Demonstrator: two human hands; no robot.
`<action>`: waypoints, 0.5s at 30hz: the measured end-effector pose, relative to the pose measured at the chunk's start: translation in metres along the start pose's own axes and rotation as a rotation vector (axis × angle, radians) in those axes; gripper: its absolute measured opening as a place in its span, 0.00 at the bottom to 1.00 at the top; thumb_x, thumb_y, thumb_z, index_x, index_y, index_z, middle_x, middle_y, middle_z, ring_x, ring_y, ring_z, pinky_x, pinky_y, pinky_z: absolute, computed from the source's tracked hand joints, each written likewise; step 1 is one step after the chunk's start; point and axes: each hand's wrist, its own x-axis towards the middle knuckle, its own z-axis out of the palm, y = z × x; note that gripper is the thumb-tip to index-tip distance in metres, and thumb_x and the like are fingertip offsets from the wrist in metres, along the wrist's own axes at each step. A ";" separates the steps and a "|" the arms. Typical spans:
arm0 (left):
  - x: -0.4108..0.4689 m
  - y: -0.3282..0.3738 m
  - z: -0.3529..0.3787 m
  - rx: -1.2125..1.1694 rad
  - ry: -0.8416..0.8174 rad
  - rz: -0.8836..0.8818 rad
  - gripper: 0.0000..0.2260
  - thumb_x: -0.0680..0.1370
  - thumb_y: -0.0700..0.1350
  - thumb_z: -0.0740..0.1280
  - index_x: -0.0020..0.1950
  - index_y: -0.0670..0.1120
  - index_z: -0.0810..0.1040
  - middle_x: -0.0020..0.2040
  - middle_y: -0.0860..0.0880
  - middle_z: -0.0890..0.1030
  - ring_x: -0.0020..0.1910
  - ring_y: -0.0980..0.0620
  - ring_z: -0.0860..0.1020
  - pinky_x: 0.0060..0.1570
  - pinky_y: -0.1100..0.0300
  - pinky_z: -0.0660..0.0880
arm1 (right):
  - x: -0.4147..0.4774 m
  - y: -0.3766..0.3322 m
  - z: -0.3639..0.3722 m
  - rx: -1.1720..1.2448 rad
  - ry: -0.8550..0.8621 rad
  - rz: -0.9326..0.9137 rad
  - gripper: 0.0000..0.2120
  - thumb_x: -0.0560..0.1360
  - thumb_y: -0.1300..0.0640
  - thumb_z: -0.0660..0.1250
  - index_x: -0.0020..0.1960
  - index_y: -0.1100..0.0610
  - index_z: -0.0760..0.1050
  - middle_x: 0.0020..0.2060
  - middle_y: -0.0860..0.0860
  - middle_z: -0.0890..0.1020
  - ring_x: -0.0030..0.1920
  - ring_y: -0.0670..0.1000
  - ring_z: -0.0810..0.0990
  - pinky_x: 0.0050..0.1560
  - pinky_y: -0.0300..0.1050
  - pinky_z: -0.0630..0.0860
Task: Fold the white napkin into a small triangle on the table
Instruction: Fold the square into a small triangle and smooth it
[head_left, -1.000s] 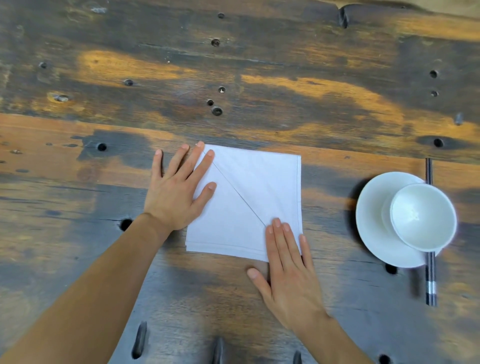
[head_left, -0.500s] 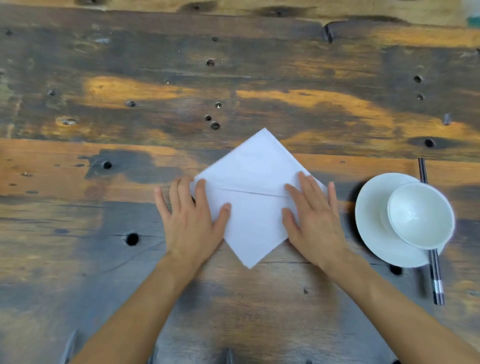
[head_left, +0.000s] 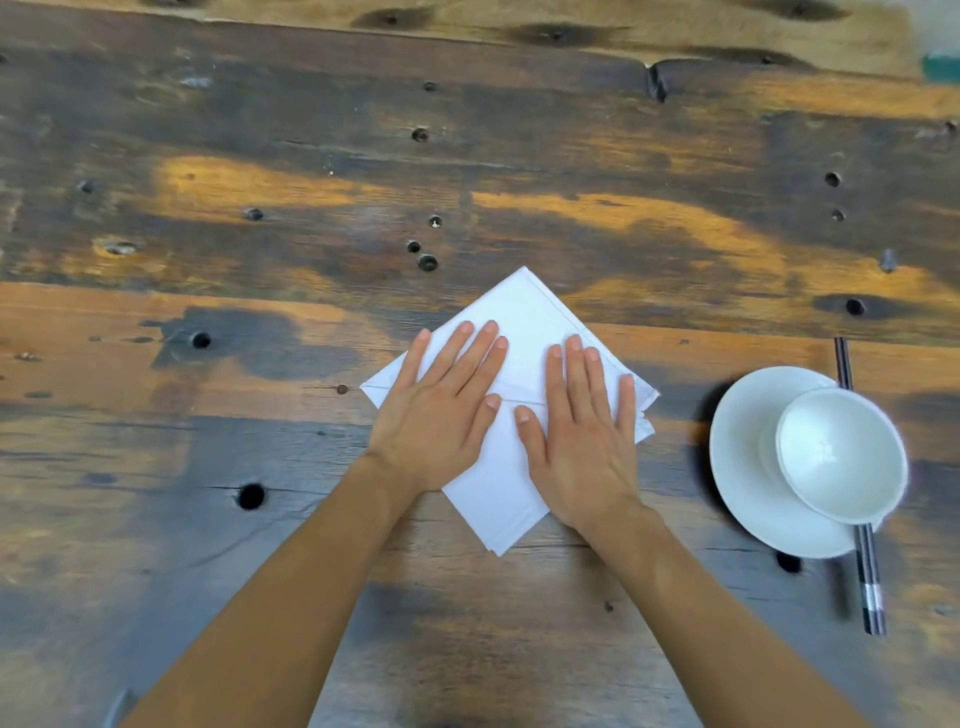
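Note:
The white napkin (head_left: 524, 312) lies flat on the wooden table (head_left: 260, 415) as a diamond, one corner pointing away from me and one toward me. A crease runs across its middle from left to right. My left hand (head_left: 441, 405) rests palm down on the napkin's left half, fingers spread and pointing away. Beside it, my right hand (head_left: 587, 426) presses flat on the right half, covering the crease there. Neither hand grips the cloth. The thumbs nearly meet at the crease.
A white saucer (head_left: 743, 467) with a white bowl (head_left: 841, 454) on it stands to the right of the napkin. Dark chopsticks (head_left: 870, 587) lie under the saucer's right side. The weathered table has several knot holes.
The napkin was turned from a square to a diamond. Both hands have slid inward from its outer edges onto its middle, flat on the crease.

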 end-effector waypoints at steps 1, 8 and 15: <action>0.001 0.000 0.000 -0.003 -0.001 -0.001 0.27 0.86 0.54 0.45 0.84 0.46 0.55 0.84 0.48 0.54 0.83 0.48 0.52 0.80 0.39 0.50 | -0.005 0.004 0.000 0.006 -0.010 0.011 0.35 0.83 0.39 0.41 0.82 0.57 0.41 0.82 0.53 0.42 0.81 0.52 0.41 0.79 0.57 0.34; 0.001 0.000 -0.003 -0.005 -0.010 -0.008 0.27 0.86 0.55 0.43 0.84 0.46 0.52 0.85 0.48 0.51 0.84 0.47 0.49 0.80 0.39 0.50 | -0.012 0.007 -0.004 -0.017 -0.052 0.041 0.34 0.83 0.41 0.41 0.82 0.59 0.37 0.81 0.54 0.38 0.81 0.51 0.37 0.78 0.56 0.33; -0.016 -0.032 -0.009 -0.029 -0.052 -0.026 0.28 0.85 0.55 0.44 0.84 0.49 0.52 0.85 0.49 0.51 0.83 0.47 0.50 0.80 0.41 0.48 | -0.013 0.020 -0.007 -0.026 -0.071 0.046 0.37 0.81 0.33 0.40 0.82 0.52 0.36 0.81 0.52 0.37 0.81 0.53 0.36 0.77 0.62 0.34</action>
